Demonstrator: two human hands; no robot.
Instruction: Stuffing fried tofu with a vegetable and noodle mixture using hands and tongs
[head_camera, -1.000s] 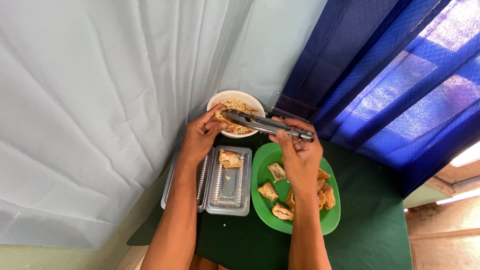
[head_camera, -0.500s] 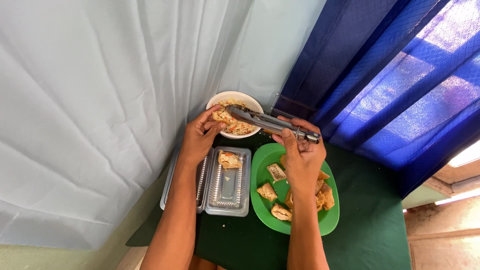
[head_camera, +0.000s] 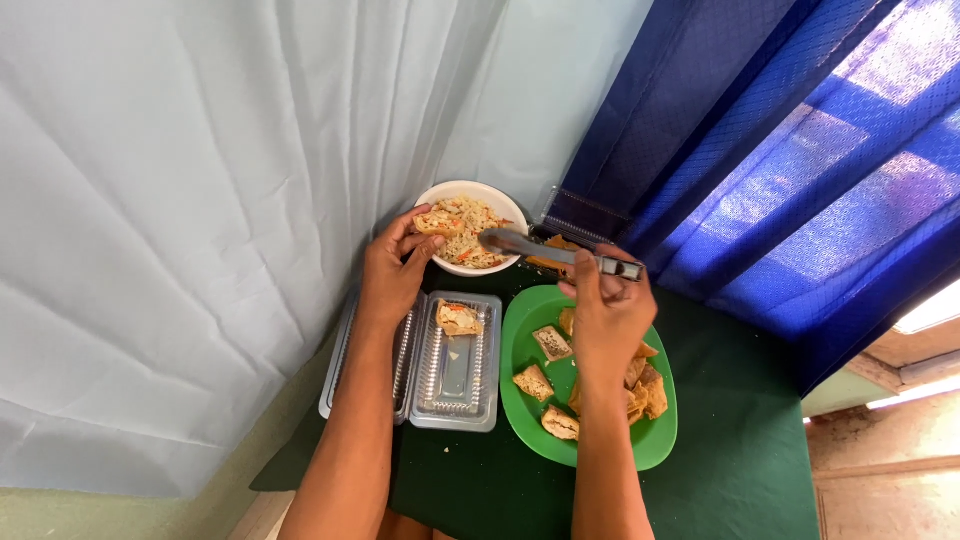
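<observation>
Bench (head_camera: 740, 470): dark green cloth under everything; it is nearest to you, running out to the right.
Green plate (head_camera: 520, 345): round, on the bench under your right forearm; it carries several cut pieces of fried tofu (head_camera: 552, 343), golden, cut faces up, lying apart from one another.
Clear clamshell box (head_camera: 455, 375): hinged plastic, open flat, just left of the plate; one filled piece (head_camera: 458, 318) lies at its far end.
Your right hand (head_camera: 610, 315): clenched round the handle end of metal tongs (head_camera: 555, 252), above the plate's far rim; the tong tips reach into the bowl's filling.
Tongs, state: arms look nearly closed at the tips; whether they pinch any filling, you cannot tell.
Your left hand (head_camera: 395, 272): fingers curled round a tofu pocket (head_camera: 440, 224), held at the bowl's left rim, just above the filling.
Tofu pocket, handling: judged light, soft and easily torn, with a greasy skin; hold it by the outer fried faces with a gentle cupped grip, opening upward, never squeezing the sides.
White bowl (head_camera: 478, 190): beyond the box, heaped with shredded vegetable filling (head_camera: 470, 235), pale with orange flecks.
Filling, handling: judged loose and moist; it will likely shed strands.
Backdrop: pale sheet (head_camera: 200, 180) left, blue curtain (head_camera: 780, 150) right.
</observation>
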